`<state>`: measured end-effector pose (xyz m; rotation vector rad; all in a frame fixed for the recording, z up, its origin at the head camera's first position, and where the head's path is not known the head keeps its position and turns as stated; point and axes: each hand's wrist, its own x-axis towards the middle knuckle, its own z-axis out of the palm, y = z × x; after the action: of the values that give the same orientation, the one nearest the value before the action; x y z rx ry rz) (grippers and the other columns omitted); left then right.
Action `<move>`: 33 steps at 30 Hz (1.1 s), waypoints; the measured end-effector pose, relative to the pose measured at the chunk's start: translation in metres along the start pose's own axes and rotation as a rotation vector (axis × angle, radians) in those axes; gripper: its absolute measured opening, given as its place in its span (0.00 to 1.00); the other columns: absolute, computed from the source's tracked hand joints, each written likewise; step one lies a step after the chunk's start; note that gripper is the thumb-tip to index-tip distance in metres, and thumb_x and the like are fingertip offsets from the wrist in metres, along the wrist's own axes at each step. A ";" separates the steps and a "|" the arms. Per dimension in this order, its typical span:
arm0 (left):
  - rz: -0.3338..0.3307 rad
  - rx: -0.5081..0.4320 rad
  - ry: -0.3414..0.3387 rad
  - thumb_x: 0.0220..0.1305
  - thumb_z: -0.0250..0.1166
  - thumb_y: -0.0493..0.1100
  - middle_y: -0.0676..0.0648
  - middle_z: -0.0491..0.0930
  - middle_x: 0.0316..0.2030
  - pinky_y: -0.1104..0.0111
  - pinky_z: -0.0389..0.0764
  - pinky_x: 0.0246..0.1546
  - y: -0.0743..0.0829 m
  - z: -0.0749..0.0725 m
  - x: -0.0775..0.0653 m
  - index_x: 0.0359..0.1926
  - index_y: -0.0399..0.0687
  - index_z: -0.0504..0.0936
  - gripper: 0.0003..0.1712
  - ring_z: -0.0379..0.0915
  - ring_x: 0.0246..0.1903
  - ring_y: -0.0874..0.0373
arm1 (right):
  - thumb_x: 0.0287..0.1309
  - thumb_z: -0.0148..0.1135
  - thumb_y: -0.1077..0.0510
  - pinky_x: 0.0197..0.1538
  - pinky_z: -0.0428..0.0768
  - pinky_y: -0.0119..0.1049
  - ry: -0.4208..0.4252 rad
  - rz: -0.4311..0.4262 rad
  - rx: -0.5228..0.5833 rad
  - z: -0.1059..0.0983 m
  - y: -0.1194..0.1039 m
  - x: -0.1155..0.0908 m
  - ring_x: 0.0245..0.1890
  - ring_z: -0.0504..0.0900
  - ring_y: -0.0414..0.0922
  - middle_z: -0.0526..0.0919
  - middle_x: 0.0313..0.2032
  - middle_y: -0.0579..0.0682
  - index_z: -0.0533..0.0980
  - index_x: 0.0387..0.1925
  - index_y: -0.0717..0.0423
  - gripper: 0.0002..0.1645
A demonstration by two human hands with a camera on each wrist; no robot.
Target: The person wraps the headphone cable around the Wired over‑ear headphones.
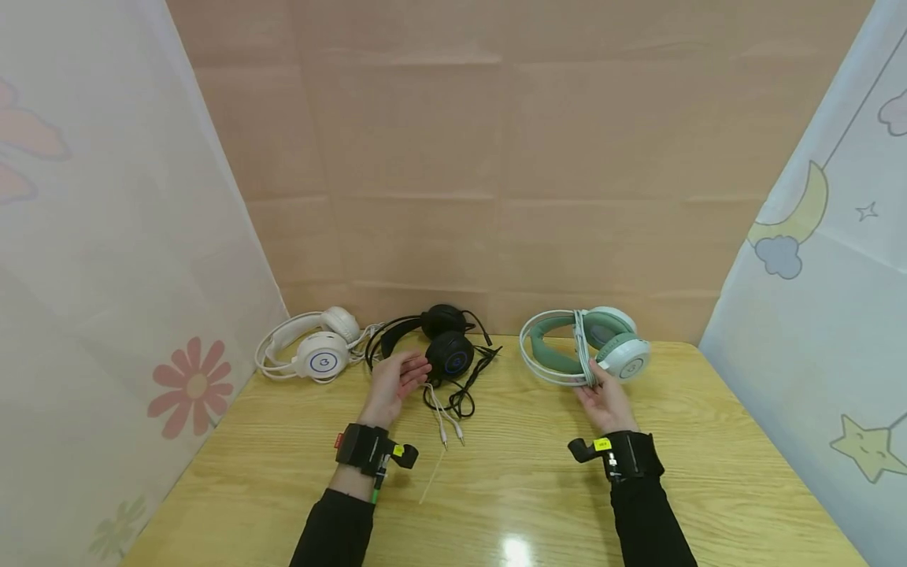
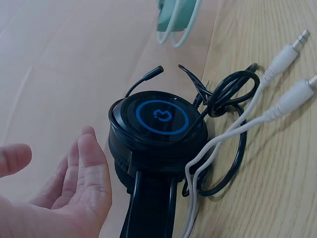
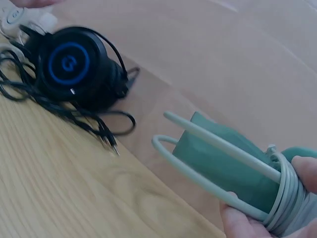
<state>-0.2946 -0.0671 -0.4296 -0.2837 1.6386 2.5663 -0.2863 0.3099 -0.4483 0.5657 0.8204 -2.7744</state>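
Note:
My right hand (image 1: pixel 607 402) grips a green and white headset (image 1: pixel 556 366) by the white cable bundle (image 3: pixel 290 193) wound round its headband. In the right wrist view its thumb and fingers close on that wrapped part from both sides. At centre left, a black headset (image 1: pixel 451 354) with a thin microphone lies on the table, its blue-ringed ear cup turned outward. My left hand (image 1: pixel 394 386) is beside it, fingers extended and nothing in the palm. In the left wrist view, a gap shows between the fingers and the black ear cup (image 2: pixel 158 119).
A white headset (image 1: pixel 322 354) lies at the far left of the wooden table (image 1: pixel 524 488). Two white audio plugs (image 1: pixel 453 429) and tangled black cable (image 1: pixel 464 394) lie before the black headset. Brown paper (image 1: pixel 425 157) stands behind, and patterned cloth walls (image 1: pixel 815 331) flank the table.

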 end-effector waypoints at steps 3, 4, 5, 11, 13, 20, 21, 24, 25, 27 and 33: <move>-0.003 0.005 -0.005 0.69 0.56 0.43 0.38 0.83 0.46 0.69 0.83 0.41 0.001 -0.001 0.000 0.53 0.35 0.78 0.18 0.85 0.38 0.55 | 0.66 0.57 0.53 0.72 0.59 0.28 0.026 0.001 -0.009 -0.009 -0.008 0.000 0.55 0.73 0.36 0.70 0.49 0.43 0.61 0.57 0.43 0.21; -0.003 0.007 -0.006 0.69 0.56 0.43 0.38 0.83 0.46 0.69 0.83 0.41 0.001 -0.001 0.000 0.52 0.36 0.78 0.17 0.85 0.39 0.55 | 0.66 0.57 0.53 0.72 0.58 0.28 0.034 0.001 -0.003 -0.012 -0.010 -0.001 0.57 0.72 0.36 0.70 0.48 0.43 0.62 0.58 0.41 0.22; -0.003 0.009 -0.006 0.70 0.56 0.43 0.38 0.83 0.46 0.69 0.83 0.41 0.002 -0.001 0.000 0.52 0.36 0.78 0.18 0.85 0.39 0.55 | 0.66 0.56 0.53 0.73 0.57 0.28 0.039 0.004 0.001 -0.015 -0.012 -0.002 0.59 0.70 0.35 0.70 0.48 0.43 0.62 0.58 0.40 0.22; -0.013 -0.017 -0.002 0.70 0.56 0.43 0.38 0.83 0.46 0.68 0.83 0.42 0.003 -0.001 0.002 0.52 0.35 0.77 0.17 0.85 0.41 0.53 | 0.67 0.54 0.52 0.74 0.52 0.28 0.087 -0.003 0.007 -0.032 -0.027 -0.005 0.58 0.70 0.37 0.73 0.43 0.44 0.66 0.54 0.38 0.16; -0.015 -0.027 0.000 0.69 0.56 0.43 0.37 0.83 0.47 0.68 0.83 0.42 0.003 -0.001 0.002 0.51 0.35 0.77 0.17 0.85 0.41 0.53 | 0.67 0.55 0.52 0.74 0.51 0.28 0.094 -0.002 0.012 -0.037 -0.032 -0.005 0.52 0.74 0.39 0.74 0.41 0.46 0.66 0.53 0.39 0.15; -0.014 -0.055 -0.008 0.70 0.55 0.42 0.40 0.84 0.43 0.68 0.83 0.42 0.004 0.000 0.001 0.50 0.36 0.78 0.15 0.85 0.40 0.54 | 0.67 0.55 0.52 0.72 0.52 0.23 0.090 0.037 0.150 -0.055 -0.053 -0.004 0.73 0.54 0.32 0.73 0.43 0.46 0.52 0.66 0.28 0.33; -0.014 -0.058 -0.011 0.70 0.55 0.42 0.41 0.84 0.42 0.68 0.83 0.43 0.004 0.000 0.001 0.50 0.36 0.78 0.15 0.85 0.40 0.54 | 0.67 0.54 0.52 0.72 0.53 0.23 0.083 0.038 0.178 -0.057 -0.056 -0.004 0.74 0.48 0.30 0.72 0.47 0.44 0.49 0.68 0.26 0.36; -0.013 -0.065 -0.015 0.69 0.55 0.43 0.43 0.85 0.39 0.68 0.83 0.43 0.003 -0.001 0.000 0.50 0.36 0.77 0.15 0.85 0.40 0.53 | 0.67 0.53 0.53 0.72 0.51 0.22 0.070 0.034 0.248 -0.062 -0.063 -0.005 0.75 0.40 0.26 0.62 0.60 0.32 0.43 0.71 0.23 0.42; -0.012 -0.066 -0.016 0.69 0.56 0.43 0.44 0.85 0.38 0.67 0.83 0.44 0.003 -0.001 0.000 0.50 0.36 0.77 0.16 0.85 0.41 0.53 | 0.68 0.52 0.53 0.73 0.49 0.22 0.068 0.024 0.260 -0.064 -0.065 -0.005 0.75 0.38 0.26 0.56 0.65 0.29 0.41 0.71 0.22 0.43; -0.013 -0.067 -0.014 0.69 0.56 0.43 0.44 0.85 0.38 0.67 0.83 0.43 0.003 -0.002 0.000 0.50 0.36 0.77 0.16 0.85 0.41 0.53 | 0.68 0.50 0.52 0.73 0.46 0.23 0.067 -0.003 0.261 -0.066 -0.066 -0.006 0.75 0.35 0.26 0.45 0.73 0.29 0.38 0.72 0.21 0.43; -0.018 -0.066 -0.011 0.70 0.55 0.42 0.41 0.85 0.41 0.68 0.83 0.41 0.004 -0.005 0.001 0.50 0.36 0.77 0.15 0.85 0.39 0.54 | 0.73 0.40 0.52 0.74 0.41 0.23 0.033 -0.014 0.271 -0.060 -0.067 -0.015 0.74 0.33 0.23 0.29 0.73 0.23 0.28 0.70 0.19 0.42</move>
<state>-0.2956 -0.0734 -0.4286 -0.2870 1.5429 2.6067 -0.2737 0.3997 -0.4569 0.6532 0.4561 -2.9166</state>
